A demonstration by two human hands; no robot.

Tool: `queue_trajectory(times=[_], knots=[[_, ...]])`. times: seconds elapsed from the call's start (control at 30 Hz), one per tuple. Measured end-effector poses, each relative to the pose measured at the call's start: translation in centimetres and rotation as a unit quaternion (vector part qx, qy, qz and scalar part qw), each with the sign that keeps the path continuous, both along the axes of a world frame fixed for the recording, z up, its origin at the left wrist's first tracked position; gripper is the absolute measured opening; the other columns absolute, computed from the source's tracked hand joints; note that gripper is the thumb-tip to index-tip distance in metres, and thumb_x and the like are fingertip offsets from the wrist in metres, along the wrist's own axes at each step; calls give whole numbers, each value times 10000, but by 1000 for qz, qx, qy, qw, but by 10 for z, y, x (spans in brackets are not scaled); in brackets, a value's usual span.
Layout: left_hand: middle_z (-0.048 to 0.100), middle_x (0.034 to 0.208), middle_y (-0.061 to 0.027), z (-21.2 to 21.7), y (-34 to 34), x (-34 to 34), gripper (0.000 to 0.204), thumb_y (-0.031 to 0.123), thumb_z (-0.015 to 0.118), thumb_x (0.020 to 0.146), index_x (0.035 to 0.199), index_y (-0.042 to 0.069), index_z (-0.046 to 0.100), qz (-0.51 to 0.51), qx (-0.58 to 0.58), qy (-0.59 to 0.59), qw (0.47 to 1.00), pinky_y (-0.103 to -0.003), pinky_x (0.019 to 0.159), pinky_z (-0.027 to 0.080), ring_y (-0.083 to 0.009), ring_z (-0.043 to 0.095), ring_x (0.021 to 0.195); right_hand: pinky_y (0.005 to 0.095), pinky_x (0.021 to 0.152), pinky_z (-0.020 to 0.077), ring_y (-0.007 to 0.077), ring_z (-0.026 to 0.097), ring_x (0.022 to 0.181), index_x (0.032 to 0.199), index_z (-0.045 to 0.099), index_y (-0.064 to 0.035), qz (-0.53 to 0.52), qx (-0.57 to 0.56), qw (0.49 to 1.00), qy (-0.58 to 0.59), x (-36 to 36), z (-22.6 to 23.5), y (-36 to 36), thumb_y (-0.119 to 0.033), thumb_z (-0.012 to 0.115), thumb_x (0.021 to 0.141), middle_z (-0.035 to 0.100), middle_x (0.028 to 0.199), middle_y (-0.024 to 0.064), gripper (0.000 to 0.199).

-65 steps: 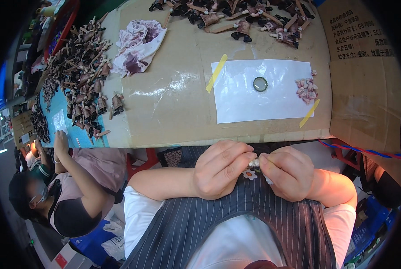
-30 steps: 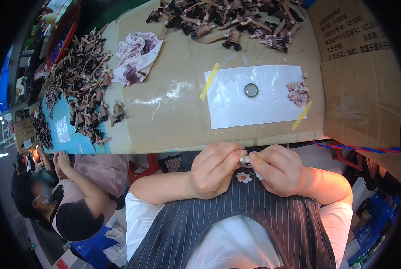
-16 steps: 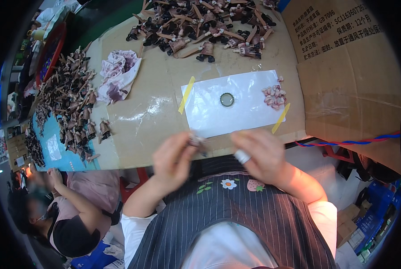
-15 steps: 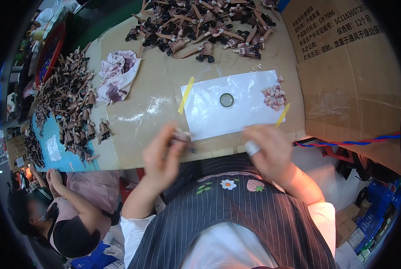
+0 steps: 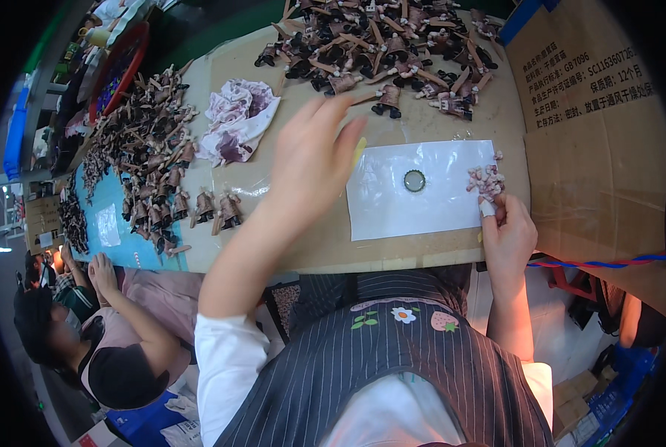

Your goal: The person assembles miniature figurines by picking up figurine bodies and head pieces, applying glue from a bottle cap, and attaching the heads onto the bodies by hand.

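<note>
Your hands have parted from your chest: your left hand, fingers spread and empty, now stretches toward the heap of brown doll figures, while your right hand pinches at the pink small parts on the white sheet.

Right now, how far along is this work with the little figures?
Looks done: a row of figures set out at left. In hand: the right hand touches small pink parts on the white sheet; the left hand reaches out. Left: the heaped pile at the table's far edge.
</note>
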State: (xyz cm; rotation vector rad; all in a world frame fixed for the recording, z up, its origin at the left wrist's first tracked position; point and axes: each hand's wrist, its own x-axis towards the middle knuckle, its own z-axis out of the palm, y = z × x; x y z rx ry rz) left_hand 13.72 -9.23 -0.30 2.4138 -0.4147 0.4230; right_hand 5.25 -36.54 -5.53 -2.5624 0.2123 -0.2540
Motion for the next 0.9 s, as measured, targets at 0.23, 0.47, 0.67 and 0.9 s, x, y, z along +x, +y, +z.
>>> queue_trajectory(times=[0.23,0.47,0.67,0.9], knots=[[642,891,-179,-37,-36,87,354,345,765,738,760,0,688,33,190,81,978,-454,711,497,-342,630,836,417,676,470,324,606,781,967,624,-38,19,-10,1000,-20,4,7,11,-181,690,817,599,880,126,217],[667,874,-146,-13,-17,65,250,199,750,760,847,-5,634,43,51,168,983,-389,642,506,-268,656,723,414,751,466,326,580,878,1032,647,-13,73,-9,996,-57,1,-2,2,22,588,734,575,922,130,306],[668,925,-80,9,18,-22,265,57,666,886,1108,-44,563,-55,-354,249,900,-232,664,526,-128,651,801,419,800,463,331,561,925,1077,660,0,71,-82,991,-73,-5,-9,-1,99,531,684,563,963,130,425],[646,1001,-60,-15,17,-105,284,4,627,910,1185,-28,560,-57,-510,358,780,-216,708,497,-99,606,860,322,742,497,293,613,836,1047,658,11,115,105,982,-110,-5,19,9,131,533,715,599,937,164,374]])
